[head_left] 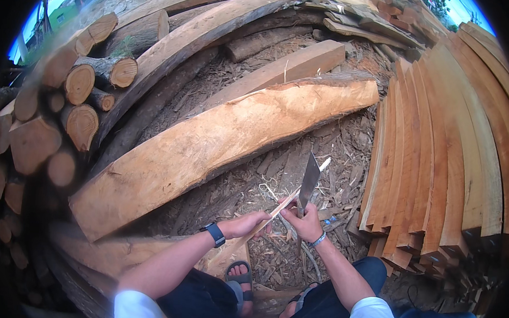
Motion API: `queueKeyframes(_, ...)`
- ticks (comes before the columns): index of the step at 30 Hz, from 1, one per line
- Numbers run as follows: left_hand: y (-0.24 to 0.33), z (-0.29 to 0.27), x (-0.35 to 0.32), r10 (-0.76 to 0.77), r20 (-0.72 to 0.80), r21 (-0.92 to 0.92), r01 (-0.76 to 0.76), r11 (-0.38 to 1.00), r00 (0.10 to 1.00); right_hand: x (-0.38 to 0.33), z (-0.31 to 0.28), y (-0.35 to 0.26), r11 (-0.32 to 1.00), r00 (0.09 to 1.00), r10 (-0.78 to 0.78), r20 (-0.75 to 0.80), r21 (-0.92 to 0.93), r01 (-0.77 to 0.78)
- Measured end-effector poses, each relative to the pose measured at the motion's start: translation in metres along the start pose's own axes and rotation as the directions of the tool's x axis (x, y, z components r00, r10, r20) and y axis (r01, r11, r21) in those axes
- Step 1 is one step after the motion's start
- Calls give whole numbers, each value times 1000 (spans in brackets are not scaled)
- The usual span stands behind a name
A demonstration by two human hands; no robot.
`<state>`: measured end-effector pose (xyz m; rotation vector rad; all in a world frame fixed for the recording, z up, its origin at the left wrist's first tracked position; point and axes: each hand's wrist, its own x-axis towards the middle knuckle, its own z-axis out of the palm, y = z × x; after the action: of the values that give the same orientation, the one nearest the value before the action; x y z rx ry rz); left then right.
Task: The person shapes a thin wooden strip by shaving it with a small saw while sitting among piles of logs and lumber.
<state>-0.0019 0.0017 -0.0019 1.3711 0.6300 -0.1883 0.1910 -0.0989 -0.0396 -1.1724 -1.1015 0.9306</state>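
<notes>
Slanting rightward, slim pale wood strip [279,210], left hand [250,224] pinching it, right hand [305,223] gripping dark-bladed knife [310,179]

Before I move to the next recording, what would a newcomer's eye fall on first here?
Probably the long, pale wooden slab slanting across the middle of the picture. Below its right part, a dark-bladed knife rises from the right hand, close to a thin pale stick held in the left hand. Stacked boards fill the right side, and cut log ends the left.
</notes>
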Motion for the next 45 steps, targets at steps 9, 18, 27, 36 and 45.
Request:
queueKeyframes(9,-19,-3,-7,6,-114,436,45,899,993,0,-1,9,994,989,26,-146,-100,-41)
queueKeyframes(18,-102,-26,-23,-195,-122,324,225,919,973,1,4,8,996,982,86,-171,3,-86)
queueKeyframes(27,-51,-11,-46,179,-350,619,84,781,920,14,1,6,1000,962,-21,-273,-14,18)
queueKeyframes(36,34,-42,-76,440,-587,733,215,646,679,5,-13,-8,685,962,13,-274,-698,-208)
queueKeyframes(45,48,-50,-98,445,-632,766,425,482,635,8,-20,-5,627,996,-83,-40,-778,21)
